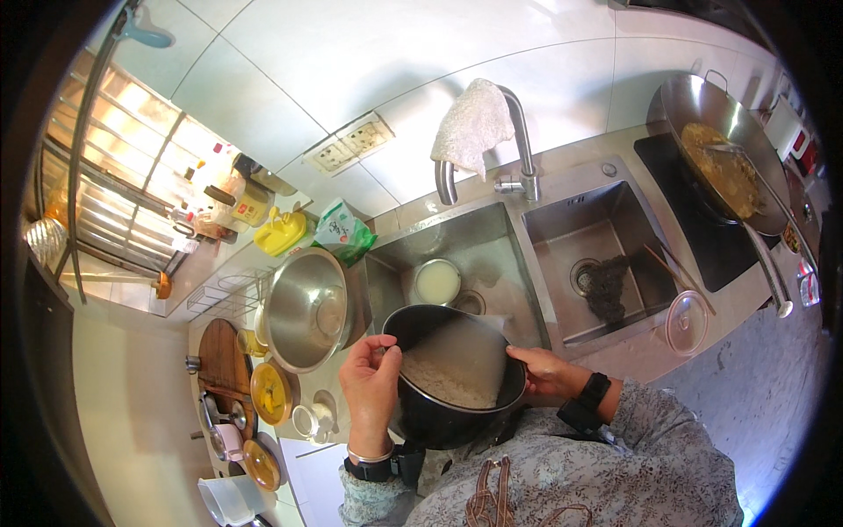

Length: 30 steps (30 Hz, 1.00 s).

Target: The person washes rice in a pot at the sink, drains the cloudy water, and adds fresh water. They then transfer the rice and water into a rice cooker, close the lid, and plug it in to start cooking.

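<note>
A dark rice-cooker pot point(448, 421) is tilted over the near edge of the left sink basin point(507, 257). Inside it, white rice point(448, 385) lies under cloudy water point(464, 346). My left hand point(372, 375) grips the pot's left rim between thumb and fingers. On the opposite side my right hand point(543, 370) holds the right rim, thumb on top. Beyond the pot, a small bowl of whitish liquid point(438, 282) sits in the basin near the drain. From the faucet point(520, 132) hangs a pale cloth point(471, 125).
Left of the sink stands a large steel bowl point(290, 309); a yellow plate point(271, 393) and a glass jar point(313, 421) are close by. The right basin point(560, 263) contains a dark mesh-like clump point(607, 290). A wok point(764, 151) with food and a spatula is on the far-right cooktop point(721, 257).
</note>
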Available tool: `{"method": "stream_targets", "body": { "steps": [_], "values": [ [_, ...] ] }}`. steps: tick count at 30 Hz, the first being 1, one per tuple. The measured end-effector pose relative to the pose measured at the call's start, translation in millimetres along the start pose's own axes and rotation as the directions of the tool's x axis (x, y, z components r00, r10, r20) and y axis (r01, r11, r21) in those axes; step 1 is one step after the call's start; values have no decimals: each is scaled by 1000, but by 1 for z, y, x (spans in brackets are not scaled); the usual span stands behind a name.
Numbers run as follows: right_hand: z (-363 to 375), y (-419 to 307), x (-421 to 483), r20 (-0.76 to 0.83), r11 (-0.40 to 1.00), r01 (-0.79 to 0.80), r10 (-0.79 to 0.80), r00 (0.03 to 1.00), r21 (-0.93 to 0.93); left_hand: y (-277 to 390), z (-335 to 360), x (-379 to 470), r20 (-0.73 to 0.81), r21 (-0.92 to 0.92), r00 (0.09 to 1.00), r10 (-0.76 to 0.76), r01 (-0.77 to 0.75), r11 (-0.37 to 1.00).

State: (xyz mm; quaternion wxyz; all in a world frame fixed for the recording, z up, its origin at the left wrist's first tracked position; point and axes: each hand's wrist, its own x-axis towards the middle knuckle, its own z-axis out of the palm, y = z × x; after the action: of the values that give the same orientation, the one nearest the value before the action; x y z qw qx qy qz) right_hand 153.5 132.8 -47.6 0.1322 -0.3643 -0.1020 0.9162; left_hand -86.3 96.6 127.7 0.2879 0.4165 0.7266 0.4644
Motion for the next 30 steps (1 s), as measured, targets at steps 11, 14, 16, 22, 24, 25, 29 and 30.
{"method": "stream_targets", "body": {
  "steps": [11,14,16,22,24,25,29,30],
  "values": [
    [-9,3,4,32,1000,-23,22,999,18,7,9,3,27,26,999,18,-18,999],
    [-10,3,4,32,997,-56,55,998,53,9,12,3,34,40,999,24,-26,999],
    [-10,3,3,-1,996,-79,79,997,36,10,13,3,40,58,999,20,-22,998],
    [-11,5,1,14,995,-61,61,998,77,13,17,3,57,73,998,6,-10,997],
    [-13,6,1,38,992,-71,67,997,101,12,19,4,56,63,998,36,-39,997],
    [-14,6,2,54,988,-90,84,995,124,12,20,4,51,67,998,46,-49,997],
    [-16,8,4,51,986,-97,91,995,134,11,21,4,55,96,998,43,-48,994],
    [-16,9,4,50,985,-98,91,995,143,11,21,4,55,98,997,45,-51,994]
  ]
}}
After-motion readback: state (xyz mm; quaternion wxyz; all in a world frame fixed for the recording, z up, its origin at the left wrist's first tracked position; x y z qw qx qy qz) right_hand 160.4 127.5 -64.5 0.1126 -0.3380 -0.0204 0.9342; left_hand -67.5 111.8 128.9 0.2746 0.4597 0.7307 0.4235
